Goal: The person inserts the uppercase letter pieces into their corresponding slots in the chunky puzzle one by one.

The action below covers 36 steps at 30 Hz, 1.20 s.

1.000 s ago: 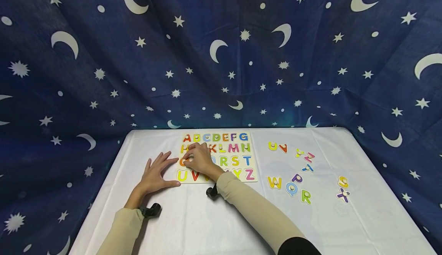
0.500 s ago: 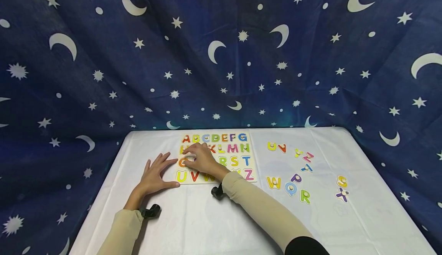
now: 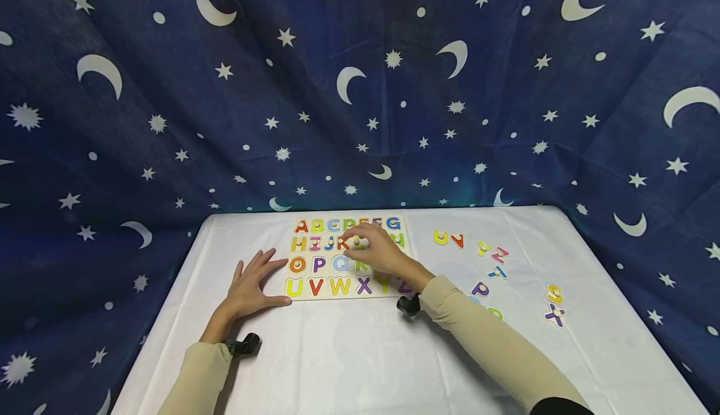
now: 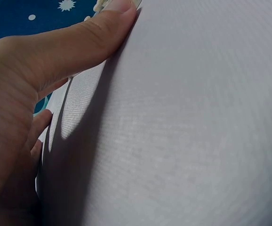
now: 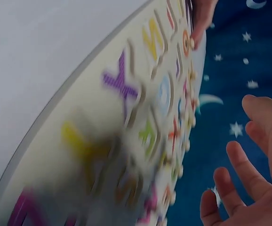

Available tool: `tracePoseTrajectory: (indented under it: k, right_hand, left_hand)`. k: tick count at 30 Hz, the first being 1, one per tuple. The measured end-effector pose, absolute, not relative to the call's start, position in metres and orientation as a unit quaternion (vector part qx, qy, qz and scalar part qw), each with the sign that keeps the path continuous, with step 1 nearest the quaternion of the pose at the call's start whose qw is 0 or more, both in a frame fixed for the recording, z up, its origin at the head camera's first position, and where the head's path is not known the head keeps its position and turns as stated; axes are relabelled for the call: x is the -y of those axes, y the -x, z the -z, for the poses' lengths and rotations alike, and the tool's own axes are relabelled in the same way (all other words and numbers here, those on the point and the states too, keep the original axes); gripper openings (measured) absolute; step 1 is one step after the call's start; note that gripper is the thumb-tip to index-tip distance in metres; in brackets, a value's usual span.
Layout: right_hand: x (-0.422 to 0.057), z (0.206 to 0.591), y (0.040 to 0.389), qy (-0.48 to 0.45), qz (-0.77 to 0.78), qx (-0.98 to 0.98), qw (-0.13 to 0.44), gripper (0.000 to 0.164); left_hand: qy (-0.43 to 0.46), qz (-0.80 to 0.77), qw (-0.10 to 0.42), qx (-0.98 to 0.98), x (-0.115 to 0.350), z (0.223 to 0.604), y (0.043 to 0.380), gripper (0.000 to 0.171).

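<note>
My left hand is spread at the left edge of a wooden alphabet puzzle board, with forefinger and thumb touching it. The left wrist view shows the thumb straight along the cloth to the board's edge. Above the board's right half hovers my right hand, its fingers loosely bent. The right wrist view finds nothing between the right hand's fingers. An orange O piece with a knob sits in its slot. Knobbed letters fill the visible top rows; P and the bottom row are bare slots.
Loose knobbed letters lie right of the board: a yellow U, red V, pink Z, blue T, purple P, yellow S and purple X. My right forearm partly covers others. A starry curtain hangs behind.
My right hand has moved right, away from the O piece, which stays in its slot. The forearm now covers the loose W. My left hand has kept its place at the board's edge.
</note>
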State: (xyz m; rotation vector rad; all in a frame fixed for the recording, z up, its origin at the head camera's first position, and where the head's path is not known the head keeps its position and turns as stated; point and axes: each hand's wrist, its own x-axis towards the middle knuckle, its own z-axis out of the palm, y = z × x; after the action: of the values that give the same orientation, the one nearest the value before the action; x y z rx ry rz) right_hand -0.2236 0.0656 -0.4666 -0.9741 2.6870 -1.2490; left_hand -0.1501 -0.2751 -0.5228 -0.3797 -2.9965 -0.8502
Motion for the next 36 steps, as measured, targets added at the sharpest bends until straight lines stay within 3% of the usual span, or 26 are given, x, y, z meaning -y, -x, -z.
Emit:
tracePoseTrajectory:
  k: [4, 21, 36]
  right_hand:
    - [-0.101, 0.464, 0.220, 0.294, 0.393, -0.871, -0.009, 0.036]
    - [-0.250, 0.474, 0.186, 0.230, 0.387, -0.893, 0.020, 0.043]
    - [-0.316, 0.500, 0.148, 0.155, 0.346, -0.925, -0.015, 0.030]
  left_hand:
    - [0.123, 0.272, 0.005, 0.954, 0.275, 0.523, 0.150, 0.094]
    - [0.122, 0.272, 0.006, 0.954, 0.273, 0.523, 0.149, 0.093]
    - [0.120, 0.273, 0.004, 0.955, 0.272, 0.524, 0.149, 0.093]
